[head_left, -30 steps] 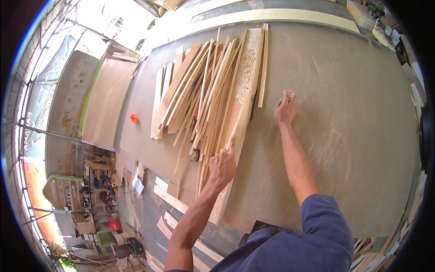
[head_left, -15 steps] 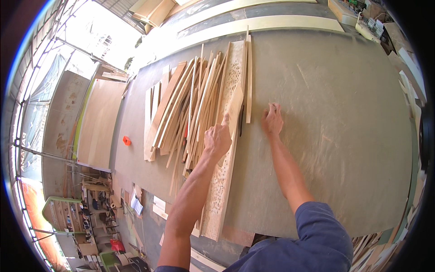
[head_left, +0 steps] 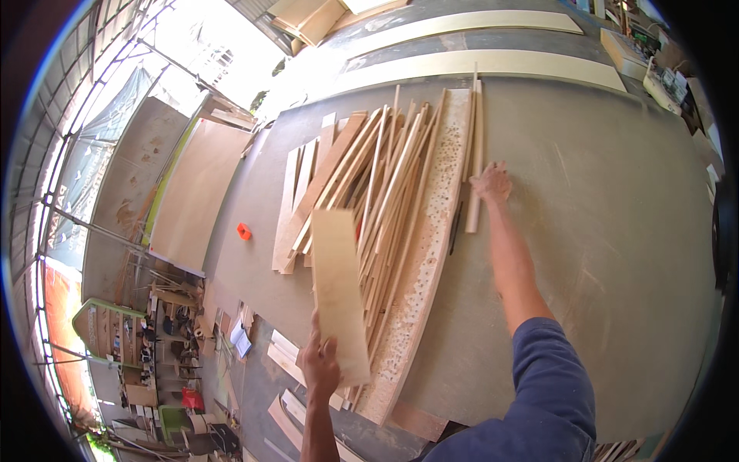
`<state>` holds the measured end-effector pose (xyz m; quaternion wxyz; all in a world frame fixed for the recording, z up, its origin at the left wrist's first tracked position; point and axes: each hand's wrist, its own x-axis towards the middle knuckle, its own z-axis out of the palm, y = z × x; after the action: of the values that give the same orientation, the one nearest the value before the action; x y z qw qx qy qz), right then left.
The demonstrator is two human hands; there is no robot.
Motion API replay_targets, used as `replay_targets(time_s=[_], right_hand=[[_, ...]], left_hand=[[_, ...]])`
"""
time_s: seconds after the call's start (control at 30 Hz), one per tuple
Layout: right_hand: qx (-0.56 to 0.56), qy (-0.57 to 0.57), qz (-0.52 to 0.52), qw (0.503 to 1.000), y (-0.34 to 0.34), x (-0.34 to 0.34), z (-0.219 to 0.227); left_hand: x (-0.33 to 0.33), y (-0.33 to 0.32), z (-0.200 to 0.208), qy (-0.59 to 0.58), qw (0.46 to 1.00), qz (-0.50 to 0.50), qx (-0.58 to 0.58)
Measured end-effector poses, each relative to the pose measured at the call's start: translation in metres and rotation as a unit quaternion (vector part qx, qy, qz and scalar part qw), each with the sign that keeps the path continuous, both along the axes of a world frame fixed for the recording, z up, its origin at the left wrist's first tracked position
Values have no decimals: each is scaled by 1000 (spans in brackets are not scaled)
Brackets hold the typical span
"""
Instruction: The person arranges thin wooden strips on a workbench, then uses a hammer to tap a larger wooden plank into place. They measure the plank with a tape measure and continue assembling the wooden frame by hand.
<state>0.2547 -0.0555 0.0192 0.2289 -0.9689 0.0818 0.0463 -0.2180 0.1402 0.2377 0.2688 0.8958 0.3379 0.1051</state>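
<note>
My left hand [head_left: 319, 363] is closed on the near end of a short, flat wooden board [head_left: 339, 285], its thumb lying on the board's face. The board is raised over the left side of a pile of thin wooden strips [head_left: 400, 181]. My right hand [head_left: 493, 183] is at the right edge of a loose wooden strip [head_left: 476, 146], fingers bent and a little apart; whether the fingertips touch it is hard to see. Between the pile and that strip lies a long speckled board [head_left: 437, 208]. A thin dark tool [head_left: 456, 227] rests along its right edge.
All this lies on a large grey-brown tabletop [head_left: 600, 254]. A small orange object [head_left: 244, 231] sits left of the pile. Long pale boards [head_left: 493, 63] lie beyond the far edge. A wide wooden panel [head_left: 202, 189] stands at the left, with cluttered shelves [head_left: 173, 331] nearer me.
My left hand has drawn the short board off the speckled board, leftward and toward me. My right hand has come closer to the loose strip. The view has shifted.
</note>
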Motion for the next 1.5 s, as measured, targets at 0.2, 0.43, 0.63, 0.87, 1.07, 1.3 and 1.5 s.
replay_targets(time_s=[0.2,0.43,0.63,0.87,1.07,1.3,1.5], right_hand=[[-53,-86,-107,989,-16,8,-11],[46,-75,28,996,14,54,-26],[-20,-9,37,999,20,50,14],[-55,-65,-35,996,1,89,-31],[181,-157,-32,970,16,88,-14],[349,-61,175,919,128,-31,76],[-56,-358,20,932,-1,-5,-33]], left_hand=[[-117,26,-17,-118,985,117,-39],[-176,43,-25,-165,972,158,-63],[-254,40,-30,-65,957,279,-57],[-312,51,-69,-14,939,344,-23],[-311,55,-72,-90,925,365,48],[-281,63,-69,-215,941,263,0],[-311,62,-75,-217,943,252,4]])
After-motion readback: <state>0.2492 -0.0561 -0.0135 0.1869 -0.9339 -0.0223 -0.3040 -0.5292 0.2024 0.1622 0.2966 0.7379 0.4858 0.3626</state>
